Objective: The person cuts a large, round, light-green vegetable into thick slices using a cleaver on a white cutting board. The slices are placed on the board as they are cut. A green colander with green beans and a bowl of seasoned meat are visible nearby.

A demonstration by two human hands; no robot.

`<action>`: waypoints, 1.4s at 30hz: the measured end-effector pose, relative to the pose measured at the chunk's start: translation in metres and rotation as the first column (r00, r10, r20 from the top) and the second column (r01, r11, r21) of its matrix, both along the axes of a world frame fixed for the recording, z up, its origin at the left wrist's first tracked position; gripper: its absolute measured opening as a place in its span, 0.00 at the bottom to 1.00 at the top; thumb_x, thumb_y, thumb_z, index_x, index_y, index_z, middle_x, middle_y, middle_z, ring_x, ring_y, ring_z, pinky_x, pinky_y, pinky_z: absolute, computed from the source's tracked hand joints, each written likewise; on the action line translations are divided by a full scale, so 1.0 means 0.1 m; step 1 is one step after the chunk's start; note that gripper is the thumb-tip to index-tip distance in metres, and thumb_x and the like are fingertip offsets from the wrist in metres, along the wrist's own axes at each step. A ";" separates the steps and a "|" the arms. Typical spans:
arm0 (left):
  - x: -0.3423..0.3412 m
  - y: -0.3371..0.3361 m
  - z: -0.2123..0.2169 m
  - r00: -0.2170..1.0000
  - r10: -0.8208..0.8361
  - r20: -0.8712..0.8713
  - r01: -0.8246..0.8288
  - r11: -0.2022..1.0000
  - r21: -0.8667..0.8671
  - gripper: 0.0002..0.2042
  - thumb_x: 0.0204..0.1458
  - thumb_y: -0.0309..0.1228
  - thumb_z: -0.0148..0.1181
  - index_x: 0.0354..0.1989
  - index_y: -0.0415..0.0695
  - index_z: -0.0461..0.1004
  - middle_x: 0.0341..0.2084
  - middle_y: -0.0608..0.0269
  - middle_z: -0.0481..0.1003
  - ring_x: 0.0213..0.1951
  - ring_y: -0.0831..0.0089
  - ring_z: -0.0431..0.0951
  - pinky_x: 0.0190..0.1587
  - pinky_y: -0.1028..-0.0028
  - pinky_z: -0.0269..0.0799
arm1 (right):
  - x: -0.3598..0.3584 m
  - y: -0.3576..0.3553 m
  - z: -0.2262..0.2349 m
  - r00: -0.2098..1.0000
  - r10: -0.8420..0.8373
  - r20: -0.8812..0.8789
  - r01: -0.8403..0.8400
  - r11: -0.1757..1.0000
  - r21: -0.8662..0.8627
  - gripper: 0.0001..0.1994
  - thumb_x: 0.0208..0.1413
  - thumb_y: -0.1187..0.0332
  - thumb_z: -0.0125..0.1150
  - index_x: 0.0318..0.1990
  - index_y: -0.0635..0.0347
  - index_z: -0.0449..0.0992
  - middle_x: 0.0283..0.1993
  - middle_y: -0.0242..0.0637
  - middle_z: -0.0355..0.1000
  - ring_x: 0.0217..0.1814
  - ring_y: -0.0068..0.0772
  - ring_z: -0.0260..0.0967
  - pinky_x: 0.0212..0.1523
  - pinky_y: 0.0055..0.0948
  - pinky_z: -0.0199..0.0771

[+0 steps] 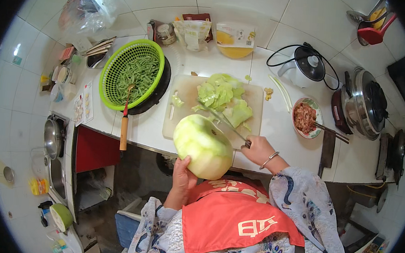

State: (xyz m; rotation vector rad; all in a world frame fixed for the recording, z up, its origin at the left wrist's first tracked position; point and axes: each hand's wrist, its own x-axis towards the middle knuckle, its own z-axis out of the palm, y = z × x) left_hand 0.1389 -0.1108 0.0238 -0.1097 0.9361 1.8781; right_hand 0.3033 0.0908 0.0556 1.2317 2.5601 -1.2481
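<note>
My left hand (184,176) is wrapped around the lower left side of a large, round, pale green peeled melon (201,148), held up at the counter's front edge. My right hand (259,152) grips the dark handle of a knife (226,122), whose blade slants up and left past the melon's upper right side. Whether the blade touches the melon, I cannot tell. Beyond them lies a pale cutting board (257,95), with a loose heap of thin light green pieces (222,92) on it, either peelings or leaves.
Left of the board, a green colander (106,73) holds cut green beans (140,76); a wooden-handled utensil (124,132) overhangs the edge. On the right are a bowl of meat (304,116) with chopsticks, a scallion stalk (281,92) and a lidded electric pot (307,66). Bags (193,34) stand along the wall.
</note>
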 end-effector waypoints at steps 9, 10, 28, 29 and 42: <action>-0.29 -0.06 0.03 0.974 0.204 0.093 -0.196 0.977 -0.089 0.27 0.60 0.48 0.39 0.60 0.42 0.59 0.56 0.55 0.66 0.57 0.58 0.66 0.58 0.58 0.62 | -0.01 -0.40 0.08 0.993 0.087 -0.079 -0.089 0.996 -0.018 0.11 0.45 0.65 0.57 0.29 0.65 0.72 0.26 0.54 0.71 0.31 0.58 0.70 0.33 0.47 0.70; -0.32 -0.06 0.05 0.973 0.213 0.091 -0.206 0.975 -0.082 0.27 0.60 0.49 0.38 0.61 0.43 0.59 0.56 0.55 0.65 0.57 0.58 0.66 0.58 0.57 0.62 | -0.01 -0.40 0.05 0.997 0.035 -0.064 -0.040 0.996 -0.079 0.11 0.45 0.64 0.57 0.29 0.65 0.72 0.26 0.53 0.71 0.31 0.58 0.70 0.33 0.47 0.70; -0.17 0.17 0.20 0.954 0.176 0.241 -0.174 0.984 -0.031 0.23 0.59 0.43 0.49 0.58 0.45 0.62 0.54 0.60 0.68 0.56 0.63 0.68 0.59 0.59 0.62 | 0.15 -0.52 0.22 0.997 -0.039 -0.059 0.045 0.993 0.106 0.10 0.46 0.64 0.57 0.29 0.61 0.68 0.24 0.50 0.71 0.29 0.55 0.71 0.31 0.49 0.70; -0.18 0.17 0.17 0.951 0.160 0.265 -0.160 0.987 -0.021 0.21 0.59 0.41 0.50 0.58 0.44 0.62 0.53 0.59 0.69 0.55 0.63 0.69 0.59 0.59 0.62 | 0.17 -0.52 0.24 0.998 -0.022 -0.054 0.029 0.992 0.124 0.10 0.46 0.63 0.57 0.29 0.61 0.69 0.24 0.50 0.71 0.29 0.55 0.71 0.31 0.49 0.70; -0.05 0.08 -0.12 0.967 -0.052 0.250 0.020 0.992 0.127 0.15 0.54 0.36 0.55 0.49 0.45 0.70 0.44 0.63 0.75 0.47 0.65 0.75 0.49 0.65 0.72 | 0.22 -0.75 0.49 0.991 0.136 0.006 -0.130 0.937 0.325 0.11 0.42 0.66 0.59 0.31 0.59 0.66 0.24 0.44 0.71 0.26 0.49 0.72 0.26 0.43 0.71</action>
